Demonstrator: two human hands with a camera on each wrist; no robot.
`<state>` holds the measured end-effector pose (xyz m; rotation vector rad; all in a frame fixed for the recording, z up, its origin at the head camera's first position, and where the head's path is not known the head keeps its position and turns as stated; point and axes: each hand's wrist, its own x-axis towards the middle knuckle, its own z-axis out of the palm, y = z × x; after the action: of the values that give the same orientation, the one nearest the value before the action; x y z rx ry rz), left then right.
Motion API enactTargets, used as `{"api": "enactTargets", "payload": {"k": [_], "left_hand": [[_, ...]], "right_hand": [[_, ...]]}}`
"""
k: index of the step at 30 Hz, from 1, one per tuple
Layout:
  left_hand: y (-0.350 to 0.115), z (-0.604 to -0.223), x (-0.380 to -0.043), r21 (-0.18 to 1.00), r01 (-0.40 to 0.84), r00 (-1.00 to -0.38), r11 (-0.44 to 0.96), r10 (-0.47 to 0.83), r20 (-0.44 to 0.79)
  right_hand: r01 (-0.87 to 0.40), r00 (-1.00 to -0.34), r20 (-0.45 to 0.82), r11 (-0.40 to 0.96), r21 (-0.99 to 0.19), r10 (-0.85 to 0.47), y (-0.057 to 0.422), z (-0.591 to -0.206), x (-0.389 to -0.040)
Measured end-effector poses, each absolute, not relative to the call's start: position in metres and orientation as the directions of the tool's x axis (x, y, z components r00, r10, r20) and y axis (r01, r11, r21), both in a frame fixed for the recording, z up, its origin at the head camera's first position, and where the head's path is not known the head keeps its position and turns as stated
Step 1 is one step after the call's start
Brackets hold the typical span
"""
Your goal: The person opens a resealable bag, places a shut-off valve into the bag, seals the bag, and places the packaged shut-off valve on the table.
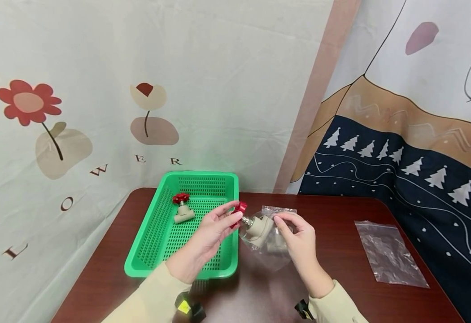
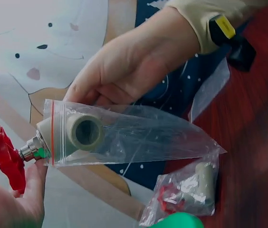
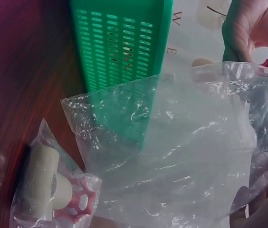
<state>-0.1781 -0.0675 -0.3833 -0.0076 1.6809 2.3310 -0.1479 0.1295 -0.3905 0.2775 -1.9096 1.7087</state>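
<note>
My left hand (image 1: pixel 203 240) grips the red handwheel of a valve (image 1: pixel 259 231) with a beige pipe body and metal stem. The beige body sits inside the mouth of a clear zip bag (image 2: pixel 143 137), while stem and handwheel stick out past the red zip line. My right hand (image 1: pixel 303 242) pinches the bag's edge near the mouth; the rest of the bag hangs down slack. Just below it on the table lies another valve (image 3: pixel 41 183) sealed in a clear bag, its handwheel red as well.
A green plastic basket (image 1: pixel 132 258) stands left of centre, with one unbagged valve (image 1: pixel 184 212) in it. A flat clear zip bag (image 1: pixel 390 253) lies near the right edge of the dark red table (image 1: pixel 340 278). A printed cloth (image 1: pixel 227 89) hangs behind.
</note>
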Motion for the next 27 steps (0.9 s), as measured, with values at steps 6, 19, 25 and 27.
{"api": "enactTargets", "payload": {"k": [6, 19, 25, 27], "left_hand": [[-0.067, -0.382, -0.175, 0.985, -0.078, -0.977, -0.153, 0.210, -0.045], [-0.061, -0.384, -0.168, 0.995, -0.034, -0.961, -0.094, 0.277, -0.007], [-0.060, -0.384, -0.167, 0.995, 0.074, -0.976, 0.066, 0.212, 0.059], [-0.060, -0.383, -0.166, 0.982, 0.127, -0.976, 0.140, 0.192, 0.099]], "right_hand": [[-0.523, -0.802, 0.566, 0.237, -0.819, 0.188, 0.129, -0.391, -0.148], [-0.545, -0.782, 0.606, 0.309, -0.779, 0.148, 0.127, -0.384, -0.143], [-0.526, -0.788, 0.597, 0.339, -0.780, 0.151, 0.126, -0.383, -0.141], [-0.526, -0.788, 0.596, 0.337, -0.781, 0.154, 0.126, -0.384, -0.141]]}}
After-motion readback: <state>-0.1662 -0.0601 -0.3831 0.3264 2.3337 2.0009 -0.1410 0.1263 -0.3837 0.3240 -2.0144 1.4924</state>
